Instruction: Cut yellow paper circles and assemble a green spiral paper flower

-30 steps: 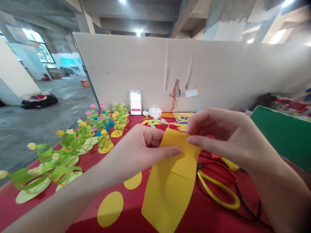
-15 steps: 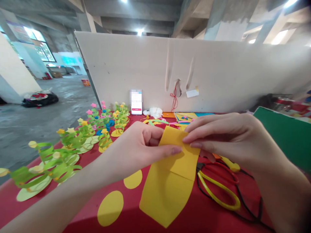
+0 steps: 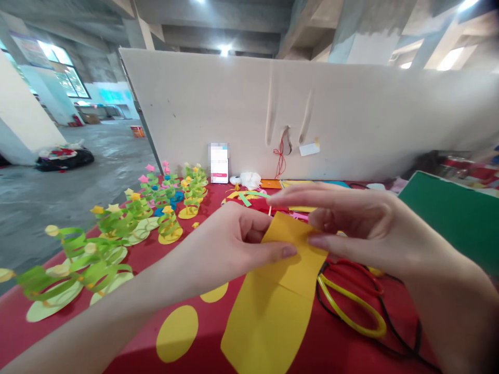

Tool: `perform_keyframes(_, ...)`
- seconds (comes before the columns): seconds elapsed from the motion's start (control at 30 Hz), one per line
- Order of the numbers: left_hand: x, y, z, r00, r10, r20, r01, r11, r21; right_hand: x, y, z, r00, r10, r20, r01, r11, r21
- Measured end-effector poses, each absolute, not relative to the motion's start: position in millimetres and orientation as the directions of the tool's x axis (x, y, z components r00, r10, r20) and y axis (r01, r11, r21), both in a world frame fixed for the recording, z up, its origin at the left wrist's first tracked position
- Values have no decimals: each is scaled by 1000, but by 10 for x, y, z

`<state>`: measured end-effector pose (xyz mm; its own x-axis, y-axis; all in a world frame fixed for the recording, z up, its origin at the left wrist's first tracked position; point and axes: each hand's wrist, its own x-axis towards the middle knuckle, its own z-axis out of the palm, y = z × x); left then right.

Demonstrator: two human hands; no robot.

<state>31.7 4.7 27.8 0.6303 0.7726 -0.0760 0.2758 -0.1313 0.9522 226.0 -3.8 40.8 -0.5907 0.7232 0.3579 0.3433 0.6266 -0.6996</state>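
A long yellow paper sheet with its top end folded over hangs in front of me above the red table. My left hand pinches the folded top from the left, thumb pressed on the front. My right hand grips the same folded edge from the right, thumb on the paper and index finger stretched out over it. Yellow-handled scissors lie on the table just under my right hand.
Several green spiral paper trees with star tops stand along the table's left side. Yellow paper circles lie near the front. A phone leans on the beige board at the back. Green board at right.
The folded top of the yellow sheet has dropped slightly lower. My right index finger has lifted and stretched leftward over the fold; both thumbs still press the paper.
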Motion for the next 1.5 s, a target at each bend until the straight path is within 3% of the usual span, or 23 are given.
perform_keyframes(0.13, 335, 24, 268, 597, 802, -6, 182, -128, 975, 2282, -17, 374, -452, 819, 353, 316, 517, -795)
perform_keyframes(0.3, 371, 0, 231, 489, 839, 239, 182, -365, 913, 2241, -59, 376, -263, 875, 406, 407, 482, -776)
perform_keyframes(0.43, 381, -6, 220, 367, 759, 538, 303, -645, 702, 2160, -157, 392, -232, 815, 531, 534, 563, -631)
perform_keyframes(0.57, 370, -39, 240, 366, 614, 700, 451, -775, 443, 2085, -222, 348, -313, 668, 675, 669, 660, -343)
perform_keyframes(0.67, 358, -61, 264, 385, 586, 713, 492, -784, 378, 2054, -250, 314, -342, 591, 731, 707, 674, -214)
perform_keyframes(0.8, 260, 43, 287, 316, 653, 689, 573, -710, 410, 2090, -290, 354, -318, 579, 751, 753, 636, -171)
perform_keyframes(0.93, 126, 210, 311, 116, 692, 712, 593, -624, 509, 2161, -300, 439, -235, 569, 788, 788, 586, -188)
perform_keyframes(1.07, 158, 143, 338, 284, 740, 610, 463, -663, 588, 2151, -249, 439, -245, 634, 734, 736, 614, -285)
perform_keyframes(1.2, 266, -19, 327, 411, 640, 649, 536, -746, 395, 2091, -192, 389, -264, 688, 676, 675, 633, -380)
perform_keyframes(1.33, 299, -70, 289, 454, 556, 696, 580, -777, 243, 2028, -204, 345, -256, 654, 712, 609, 681, -406)
perform_keyframes(1.5, 266, -83, 292, 421, 554, 718, 603, -762, 235, 2076, -180, 339, -194, 633, 750, 701, 624, -345)
